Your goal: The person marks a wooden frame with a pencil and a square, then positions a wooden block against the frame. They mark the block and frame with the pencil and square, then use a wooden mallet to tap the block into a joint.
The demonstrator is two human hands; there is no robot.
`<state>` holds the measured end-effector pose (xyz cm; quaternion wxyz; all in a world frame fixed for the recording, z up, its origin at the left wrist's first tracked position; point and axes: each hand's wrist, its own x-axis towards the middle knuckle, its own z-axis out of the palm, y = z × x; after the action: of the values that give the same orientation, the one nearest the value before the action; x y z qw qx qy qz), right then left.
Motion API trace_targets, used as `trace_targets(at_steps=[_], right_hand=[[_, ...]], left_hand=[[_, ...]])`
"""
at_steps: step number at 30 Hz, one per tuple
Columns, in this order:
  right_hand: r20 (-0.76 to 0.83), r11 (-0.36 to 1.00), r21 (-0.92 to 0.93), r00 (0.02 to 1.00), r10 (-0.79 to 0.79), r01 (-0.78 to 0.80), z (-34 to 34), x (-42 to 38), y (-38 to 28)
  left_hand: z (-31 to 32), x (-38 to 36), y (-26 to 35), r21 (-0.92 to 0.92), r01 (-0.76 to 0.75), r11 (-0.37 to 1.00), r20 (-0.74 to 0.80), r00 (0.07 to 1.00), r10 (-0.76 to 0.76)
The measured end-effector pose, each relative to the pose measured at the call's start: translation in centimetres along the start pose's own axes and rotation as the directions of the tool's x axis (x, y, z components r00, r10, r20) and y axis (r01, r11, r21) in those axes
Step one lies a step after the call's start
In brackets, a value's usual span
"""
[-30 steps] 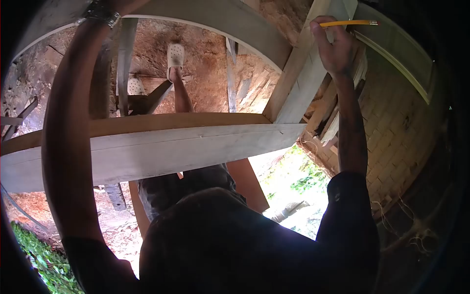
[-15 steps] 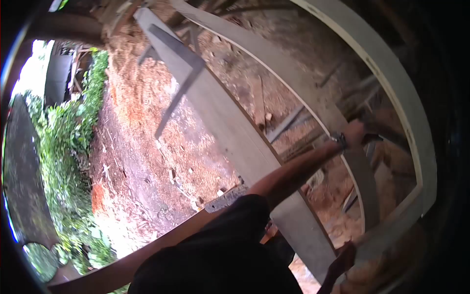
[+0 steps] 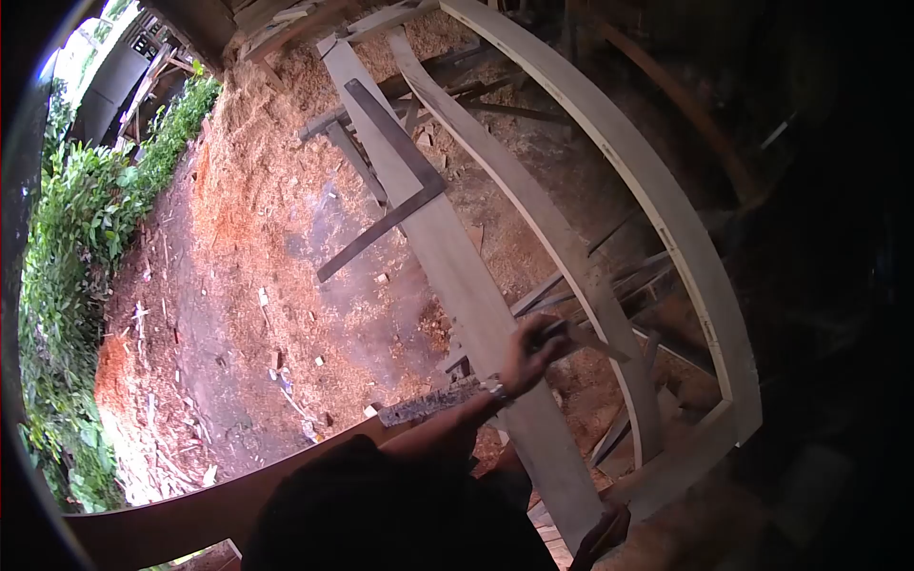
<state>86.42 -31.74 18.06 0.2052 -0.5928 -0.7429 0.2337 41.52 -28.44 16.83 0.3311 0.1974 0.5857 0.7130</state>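
My left hand [image 3: 529, 360], with a band at its wrist, is above a long pale board [image 3: 466, 276]. Its fingers are closed round a dark-handled tool [image 3: 557, 329]; a flat, blade-like part seems to reach right from it, but blur hides its exact kind. Low in the view, my right hand [image 3: 605, 535] is in shadow at the near end of the board, touching or just over its edge; its fingers are hard to make out. An L-shaped carpenter's square [image 3: 419, 181] lies across the far part of the board, one leg sticking out past the left edge.
The board joins a wooden frame with a curved inner rail [image 3: 543, 224] and a curved outer rail [image 3: 657, 205]. Sawdust and wood scraps cover the ground [image 3: 276, 257]. A stained block [image 3: 428, 404] stands left of the board. Green plants [image 3: 95, 219] line the left side.
My left hand has come back from the inner curved rail to over the board, still holding the tool. The view has shifted, bringing more of the frame's far end into sight.
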Motion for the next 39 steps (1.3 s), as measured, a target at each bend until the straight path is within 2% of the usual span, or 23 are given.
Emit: trace_targets(at_steps=[1, 2, 4, 6, 9, 11, 12, 15, 17, 19, 21, 22, 25, 28, 29, 30, 31, 32, 34, 37, 39], right_hand=[[-0.023, 0.999, -0.029, 0.999, -0.026, 0.025, -0.3, 0.0, 0.0], [-0.046, 0.997, -0.054, 0.998, -0.052, 0.049, -0.2, 0.0, -0.6], [-0.099, 0.999, 0.003, 0.994, 0.048, -0.048, 0.9, -0.2, -2.8], [-0.106, 0.987, 0.057, 0.982, 0.159, -0.153, 1.1, -0.1, -6.6], [-0.069, 0.989, 0.129, 0.995, 0.076, -0.067, 2.3, -0.5, -8.5], [-0.082, 0.977, 0.121, 0.983, -0.166, 0.175, 1.8, -0.4, -12.5], [-0.040, 0.981, 0.078, 0.983, -0.177, 0.179, 1.7, -0.4, -12.4], [-0.009, 0.972, 0.109, 0.978, -0.207, 0.207, 1.5, -0.5, -12.5], [-0.037, 0.961, 0.123, 0.969, -0.243, 0.246, 0.4, -0.5, -12.6], [-0.059, 0.965, 0.103, 0.970, -0.235, 0.240, -0.9, -1.1, -12.1], [-0.114, 0.958, 0.166, 0.970, -0.216, 0.233, -2.0, -2.2, -11.4], [-0.143, 0.953, 0.197, 0.968, -0.205, 0.231, -2.5, -2.7, -10.8], [-0.223, 0.970, 0.090, 0.954, -0.200, 0.225, -3.6, -5.0, -6.9], [-0.276, 0.962, 0.238, 0.959, -0.065, 0.134, -4.6, -8.4, -5.4], [-0.267, 0.945, 0.325, 0.961, 0.067, 0.024, -4.3, -9.8, -3.7], [-0.255, 0.908, 0.413, 0.949, 0.185, -0.066, -3.1, -10.5, -2.1], [-0.231, 0.854, 0.499, 0.927, 0.296, -0.149, -2.3, -11.3, -0.6], [-0.197, 0.834, 0.517, 0.921, 0.337, -0.195, -2.5, -11.9, -0.8], [-0.127, 0.781, 0.558, 0.902, 0.414, -0.280, -2.7, -12.6, -1.7], [-0.139, 0.744, 0.626, 0.905, 0.403, -0.236, -2.1, -12.9, -1.6], [-0.159, 0.766, 0.603, 0.907, 0.389, -0.223, -2.2, -13.0, -1.8]], left_hand=[[-2.2, -0.9, 1.4, 0.139, -0.043, 0.989, -0.045, 0.998, 0.050], [-4.4, -1.8, 3.3, 0.180, -0.032, 0.983, -0.036, 0.999, 0.039], [-8.3, -3.3, 5.8, 0.219, -0.027, 0.975, -0.011, 0.999, 0.030], [-10.8, -4.5, 6.3, 0.224, -0.087, 0.971, -0.045, 0.994, 0.099], [-13.7, -6.2, 6.7, 0.185, -0.091, 0.979, -0.024, 0.995, 0.097], [-14.8, -7.3, 7.4, 0.244, -0.187, 0.952, -0.018, 0.980, 0.197], [-15.1, -7.9, 7.5, 0.200, -0.165, 0.966, -0.055, 0.982, 0.179], [-16.6, -9.7, 7.9, 0.374, -0.141, 0.917, -0.054, 0.983, 0.173], [-18.2, -11.1, 6.5, 0.657, -0.178, 0.733, 0.005, 0.973, 0.232], [-18.1, -12.3, 6.4, 0.742, -0.093, 0.664, -0.026, 0.986, 0.168], [-18.1, -13.7, 4.6, 0.732, -0.151, 0.665, -0.010, 0.973, 0.231], [-17.9, -14.3, 3.6, 0.756, -0.120, 0.644, -0.022, 0.978, 0.208], [-17.2, -16.5, 0.7, 0.816, -0.026, 0.577, -0.032, 0.995, 0.089], [-15.9, -19.5, 2.0, 0.771, -0.155, 0.617, 0.076, 0.985, 0.152], [-15.7, -20.3, 2.8, 0.735, -0.049, 0.676, 0.076, 0.997, -0.010], [-16.6, -20.7, 2.7, 0.789, -0.157, 0.594, 0.154, 0.987, 0.056], [-17.3, -21.7, 2.6, 0.826, -0.124, 0.550, 0.128, 0.991, 0.032], [-16.7, -22.6, 5.1, 0.860, -0.092, 0.503, 0.102, 0.995, 0.008], [-18.3, -23.4, 5.5, 0.899, -0.112, 0.423, 0.101, 0.994, 0.048], [-20.5, -24.0, 6.2, 0.923, -0.155, 0.352, 0.122, 0.986, 0.115], [-21.4, -23.3, 6.7, 0.931, -0.249, 0.265, 0.200, 0.959, 0.201]])
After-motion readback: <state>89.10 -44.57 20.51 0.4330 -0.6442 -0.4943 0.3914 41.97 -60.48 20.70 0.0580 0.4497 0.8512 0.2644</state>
